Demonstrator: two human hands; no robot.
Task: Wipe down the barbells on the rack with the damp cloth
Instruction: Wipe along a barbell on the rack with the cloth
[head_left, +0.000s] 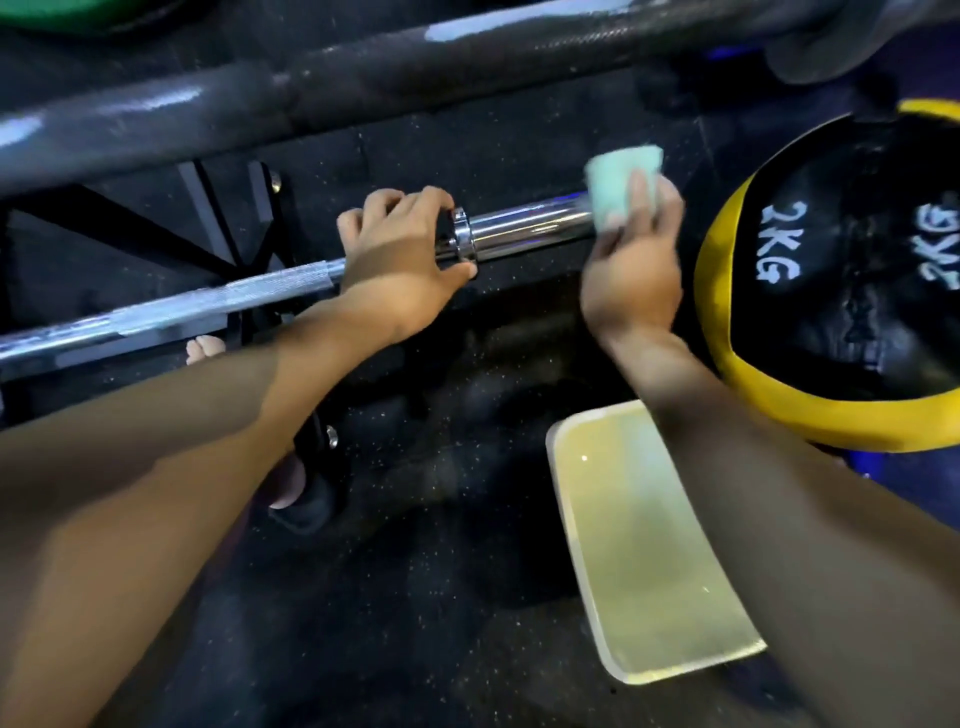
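Note:
A chrome barbell (524, 228) lies across the low black rack (228, 208), its knurled shaft running off to the left. My left hand (400, 260) grips the bar at the collar where the shaft meets the sleeve. My right hand (634, 270) holds a folded pale green cloth (621, 184) pressed against the right end of the sleeve. A thicker dark barbell (363, 88) runs diagonally above and behind.
A black and yellow ball marked 2KG (841, 280) sits right beside my right hand. A pale yellow-green tray (644, 545) lies on the speckled black rubber floor below. Bare toes (205, 348) show under the shaft. A green object (67, 13) peeks in at top left.

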